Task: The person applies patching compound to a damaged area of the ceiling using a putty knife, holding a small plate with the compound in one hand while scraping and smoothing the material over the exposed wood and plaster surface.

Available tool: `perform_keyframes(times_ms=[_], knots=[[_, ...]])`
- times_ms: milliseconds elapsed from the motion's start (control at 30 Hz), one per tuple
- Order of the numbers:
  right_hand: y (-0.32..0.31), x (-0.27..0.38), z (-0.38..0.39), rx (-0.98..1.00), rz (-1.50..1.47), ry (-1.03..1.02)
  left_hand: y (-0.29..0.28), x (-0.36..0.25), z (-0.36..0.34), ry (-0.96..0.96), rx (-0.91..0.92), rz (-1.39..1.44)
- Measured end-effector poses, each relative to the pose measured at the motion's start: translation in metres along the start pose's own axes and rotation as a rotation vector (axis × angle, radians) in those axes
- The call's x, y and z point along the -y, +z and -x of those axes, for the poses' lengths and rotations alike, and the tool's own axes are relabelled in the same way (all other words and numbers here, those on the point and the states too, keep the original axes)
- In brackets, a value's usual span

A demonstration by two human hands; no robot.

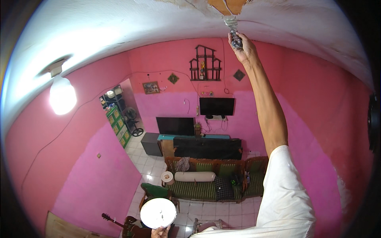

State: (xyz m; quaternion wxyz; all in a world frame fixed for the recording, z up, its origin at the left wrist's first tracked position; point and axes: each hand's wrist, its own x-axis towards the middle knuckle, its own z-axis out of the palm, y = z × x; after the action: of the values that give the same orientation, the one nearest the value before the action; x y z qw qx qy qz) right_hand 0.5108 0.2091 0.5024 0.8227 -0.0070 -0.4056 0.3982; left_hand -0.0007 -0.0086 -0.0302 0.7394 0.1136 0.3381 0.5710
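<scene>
Right arm raised to the white ceiling [158, 23]. Right hand [247, 49] has its fingers closed round the handle of a putty knife [235, 37]; its paste-smeared blade appears to meet the ceiling at the near edge of a bare brown patch [228, 6]. Left hand [160, 232], low down — fingers bunched on the near rim of a round white disc [154, 208], dark marks on its face; thumb placement cannot be told. Below, a green striped sofa [189, 192]: pale bolster [194, 177] along its back edge, checked dark cushion [224, 188] towards its right end. Guitar [133, 229] left of the disc. Lit bulb [62, 96] hangs from the ceiling's left side.
</scene>
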Motion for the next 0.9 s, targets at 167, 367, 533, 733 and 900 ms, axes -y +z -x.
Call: perform_keyframes(times_ms=[167, 367, 533, 733, 900], knots=[[0.030, 0.008, 0.029, 0.030, 0.075, -0.033, 0.003, -0.003, 0.015, 0.002, 0.020, -0.027], [0.060, 0.001, 0.082, 0.045, 0.028, -0.027, -0.036, -0.006, 0.017, 0.015, 0.050, 0.005], [0.075, 0.009, 0.134, 0.113, 0.070, -0.023, -0.036, -0.007, 0.032, 0.027, 0.075, -0.005], [0.012, -0.004, 0.092, 0.063, 0.170, 0.024, -0.040, 0.001, 0.029, 0.037, 0.125, -0.008], [-0.020, -0.016, 0.040, -0.012, 0.058, 0.026, -0.017, 0.000, 0.040, 0.034, 0.041, -0.005]])
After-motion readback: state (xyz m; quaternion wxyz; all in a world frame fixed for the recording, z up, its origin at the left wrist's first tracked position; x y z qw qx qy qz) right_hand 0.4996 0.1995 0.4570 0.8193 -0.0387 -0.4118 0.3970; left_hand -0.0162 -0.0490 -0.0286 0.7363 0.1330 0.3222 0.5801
